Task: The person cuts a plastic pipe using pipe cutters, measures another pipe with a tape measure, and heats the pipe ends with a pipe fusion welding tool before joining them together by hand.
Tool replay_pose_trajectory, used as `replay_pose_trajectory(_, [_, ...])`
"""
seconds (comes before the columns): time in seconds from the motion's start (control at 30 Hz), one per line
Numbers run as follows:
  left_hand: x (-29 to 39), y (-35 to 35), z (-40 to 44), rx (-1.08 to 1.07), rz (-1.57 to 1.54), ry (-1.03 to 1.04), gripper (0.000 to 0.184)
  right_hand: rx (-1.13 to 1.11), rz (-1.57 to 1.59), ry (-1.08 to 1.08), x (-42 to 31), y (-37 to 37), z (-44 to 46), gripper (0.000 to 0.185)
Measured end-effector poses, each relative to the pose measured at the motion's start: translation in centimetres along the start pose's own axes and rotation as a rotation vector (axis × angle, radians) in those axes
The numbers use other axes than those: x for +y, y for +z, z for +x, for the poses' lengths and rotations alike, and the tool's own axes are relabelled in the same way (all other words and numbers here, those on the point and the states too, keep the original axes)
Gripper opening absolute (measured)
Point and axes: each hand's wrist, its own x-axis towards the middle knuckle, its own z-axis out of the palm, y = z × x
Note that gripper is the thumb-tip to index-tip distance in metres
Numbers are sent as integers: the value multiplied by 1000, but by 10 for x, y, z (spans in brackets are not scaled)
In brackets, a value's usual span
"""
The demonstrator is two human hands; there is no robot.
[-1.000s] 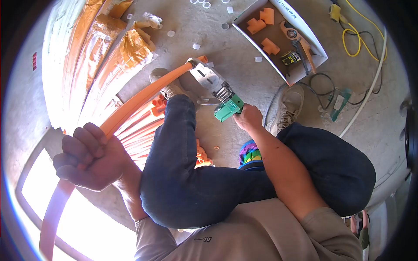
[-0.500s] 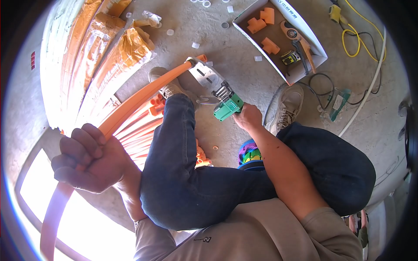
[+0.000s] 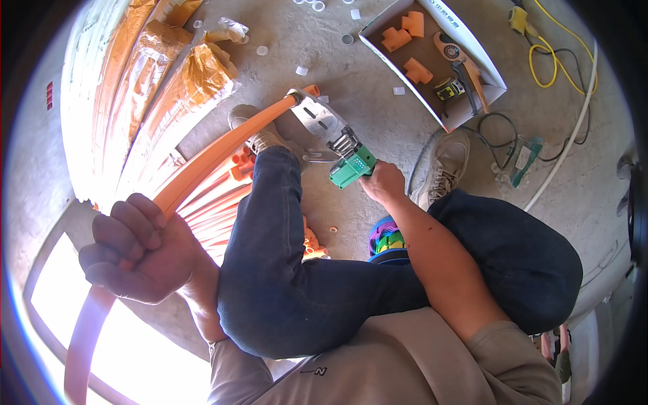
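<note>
A long orange plastic pipe (image 3: 219,150) runs from the lower left up to the tool's plate. My left hand (image 3: 142,253) is wrapped round it in a fist. Closed on the handle of a green pipe fusion welder (image 3: 353,167) is my right hand (image 3: 385,183). The welder's flat metal heating plate points up and left, and the pipe's far end meets it near the tip. On the plate's other side a short orange piece (image 3: 312,90) shows; its kind is hard to make out.
Bundles of orange pipes (image 3: 216,202) and wrapped long packs (image 3: 155,74) lie at left. A white-walled box (image 3: 469,30) at upper right holds orange tee fittings (image 3: 418,71), a pipe cutter (image 3: 448,48) and a tape measure (image 3: 448,88). Cables (image 3: 555,64) cross the floor at right.
</note>
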Motion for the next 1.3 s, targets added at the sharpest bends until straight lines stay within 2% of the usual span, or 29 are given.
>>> replay_pose_trajectory(0.37, [2,4,-1,6,-96,-53,43,-3,7,6,-1,-1,-1,40])
replay_pose_trajectory(0.53, [-2,-7,-1,-63,-34,3,42,-9,18,4,-1,-2,-1,40])
replay_pose_trajectory(1.03, [1,1,-3,-5,-88,-34,44,26,4,-18,1,0,-1,41])
replay_pose_trajectory(1.3, [0,-3,-2,-54,-41,7,44,23,11,-14,1,0,-1,39])
